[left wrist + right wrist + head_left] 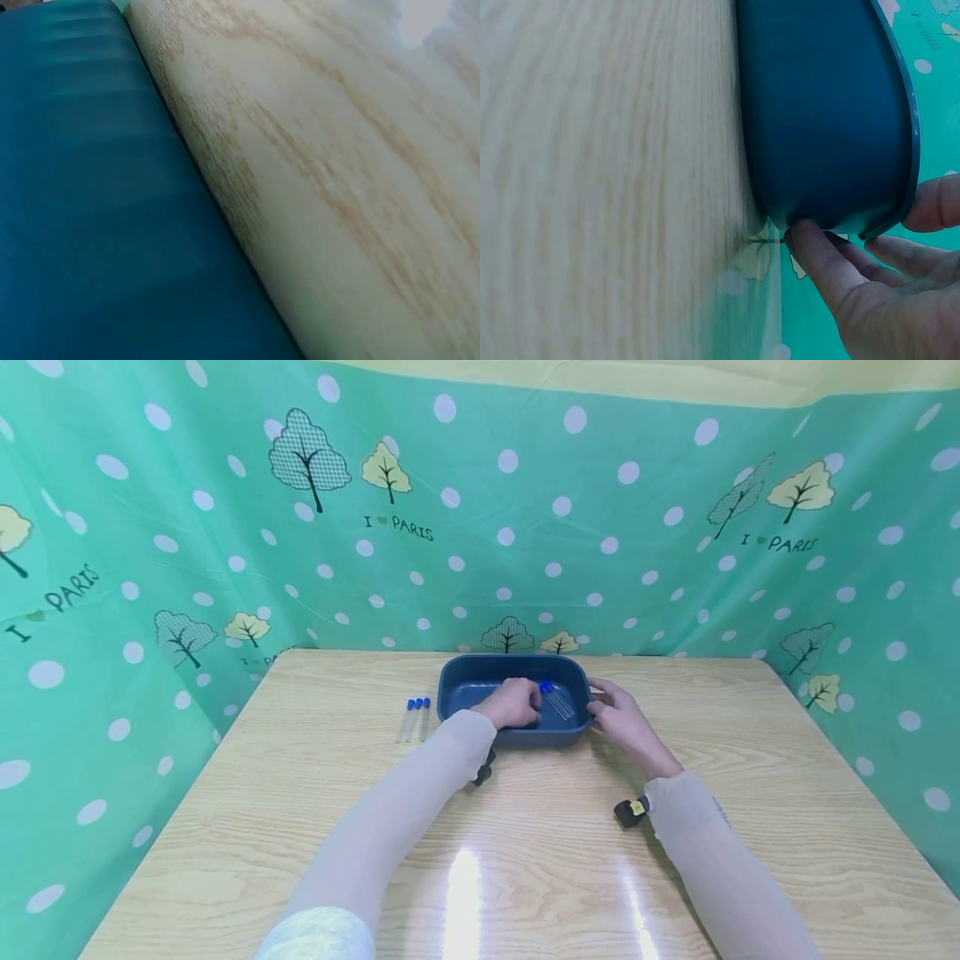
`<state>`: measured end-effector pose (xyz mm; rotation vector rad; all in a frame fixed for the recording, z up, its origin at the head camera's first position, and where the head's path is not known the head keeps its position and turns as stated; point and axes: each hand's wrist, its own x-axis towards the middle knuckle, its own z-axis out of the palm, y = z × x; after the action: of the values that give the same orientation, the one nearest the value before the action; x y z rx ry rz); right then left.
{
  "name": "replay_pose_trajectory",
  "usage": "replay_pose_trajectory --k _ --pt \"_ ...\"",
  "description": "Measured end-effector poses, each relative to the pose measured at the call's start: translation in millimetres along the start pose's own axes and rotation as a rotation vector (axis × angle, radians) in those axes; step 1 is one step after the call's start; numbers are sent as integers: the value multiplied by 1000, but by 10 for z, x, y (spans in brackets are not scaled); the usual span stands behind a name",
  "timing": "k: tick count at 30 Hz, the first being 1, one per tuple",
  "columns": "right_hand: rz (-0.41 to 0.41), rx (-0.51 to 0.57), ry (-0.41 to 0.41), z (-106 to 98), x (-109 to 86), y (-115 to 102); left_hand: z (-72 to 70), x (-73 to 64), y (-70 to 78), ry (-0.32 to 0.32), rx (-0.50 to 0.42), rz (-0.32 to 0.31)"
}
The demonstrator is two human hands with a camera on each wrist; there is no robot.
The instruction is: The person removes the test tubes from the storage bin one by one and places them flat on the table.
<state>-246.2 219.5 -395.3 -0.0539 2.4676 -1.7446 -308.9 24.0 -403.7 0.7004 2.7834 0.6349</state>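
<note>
A dark blue plastic basin (465, 670) stands on the table near its back edge. My left hand (513, 703) reaches over the front rim into it, fingers bent downward; I cannot tell whether they hold anything. Right beside those fingers, several clear test tubes (558, 703) with blue caps lie slanted on the basin floor. At the right end, my right hand (621, 720) grips the basin. In the right wrist view its thumb (934, 204) hooks over the rim while the fingers (829, 262) press the outer wall. The left wrist view shows only the basin's outer side (112, 187) and the tabletop.
Three blue-capped test tubes (417, 720) lie side by side on the wood-grain table (300, 810), just left of the basin. A green dotted curtain (480, 527) hangs behind the table and along both sides. Dark wrist cameras (630, 812) hang below the sleeves.
</note>
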Motion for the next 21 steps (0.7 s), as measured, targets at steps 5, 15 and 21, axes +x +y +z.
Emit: replay_pose_trajectory --k 5,15,21 --pt "-5 9 1 -1 2 -3 -13 0 -9 21 -7 -18" --pt "2 1 6 6 0 -1 -32 -7 27 51 -4 -99" --pt "-2 12 2 8 -5 -5 -42 0 19 39 -10 -125"
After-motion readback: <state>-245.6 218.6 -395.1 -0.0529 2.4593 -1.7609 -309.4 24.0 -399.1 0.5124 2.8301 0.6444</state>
